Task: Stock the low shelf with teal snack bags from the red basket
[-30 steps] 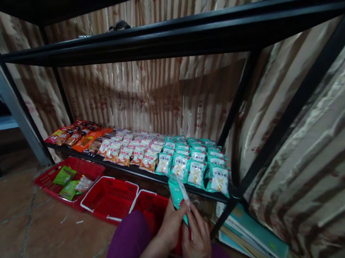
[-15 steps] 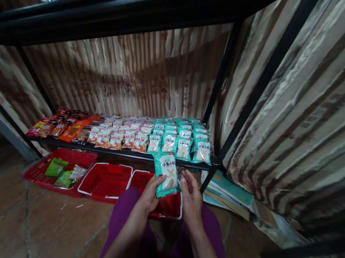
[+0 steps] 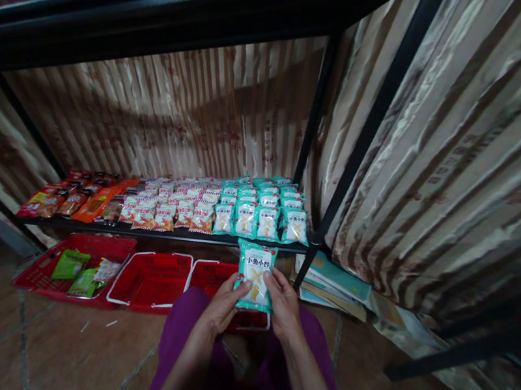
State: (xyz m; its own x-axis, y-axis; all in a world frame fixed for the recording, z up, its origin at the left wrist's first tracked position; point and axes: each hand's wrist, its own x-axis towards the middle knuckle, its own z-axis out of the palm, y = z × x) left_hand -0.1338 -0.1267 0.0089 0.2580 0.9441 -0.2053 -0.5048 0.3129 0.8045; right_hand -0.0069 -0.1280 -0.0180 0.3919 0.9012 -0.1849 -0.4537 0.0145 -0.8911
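A teal and white snack bag (image 3: 256,277) is held between my two hands, tilted, its printed front facing me. My left hand (image 3: 224,303) grips its left edge, thumb on the front. On its right side my right hand (image 3: 282,297) closes on the bag, thumb pressed to the front; the fingers behind are hidden. Just beyond, several matching teal bags (image 3: 267,217) stand in rows at the right end of the low shelf (image 3: 187,234). Left of them are white and orange snack bags (image 3: 163,215).
Red baskets stand on the floor: one holding green packets (image 3: 71,263) at the left, a middle basket (image 3: 150,281), and another (image 3: 209,275) partly under my hands. Flattened cartons (image 3: 336,282) lie by the black shelf post (image 3: 315,242). A pleated curtain (image 3: 433,161) hangs at right.
My right hand, which was beside the bag with its fingers off it, now holds its right side. The bag has tilted to the right. The view has shifted slightly to the right.
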